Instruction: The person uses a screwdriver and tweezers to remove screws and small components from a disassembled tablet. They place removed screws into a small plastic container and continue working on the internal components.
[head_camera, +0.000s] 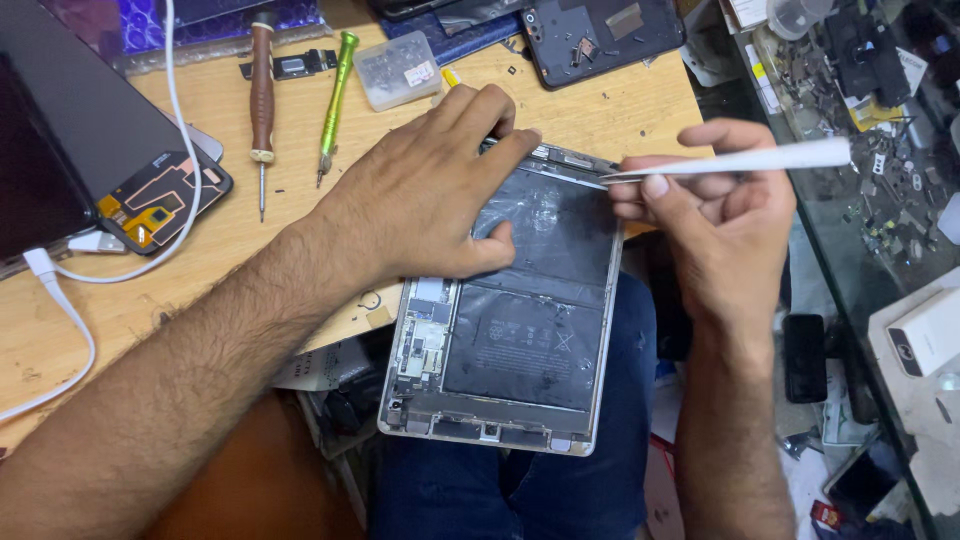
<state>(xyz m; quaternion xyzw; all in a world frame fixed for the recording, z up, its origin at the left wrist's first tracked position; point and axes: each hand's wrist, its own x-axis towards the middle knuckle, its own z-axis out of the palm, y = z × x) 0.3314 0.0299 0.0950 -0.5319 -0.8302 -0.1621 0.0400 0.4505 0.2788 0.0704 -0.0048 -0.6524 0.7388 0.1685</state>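
Note:
An opened tablet (520, 350) with its back cover off lies across my lap and the edge of the wooden table, showing a black battery and a circuit board strip. My left hand (420, 190) presses flat on the tablet's upper left part, thumb on the battery. My right hand (715, 225) grips white-handled tweezers (740, 160), whose metal tips touch the tablet's top right edge.
On the wooden table (620, 110) lie a brown-handled screwdriver (262, 90), a green screwdriver (337, 85), a small clear parts box (398, 70), an opened phone (600, 35), a dark phone screen part (160, 205) and a white cable (60, 290). A glass counter (870, 150) with small parts stands right.

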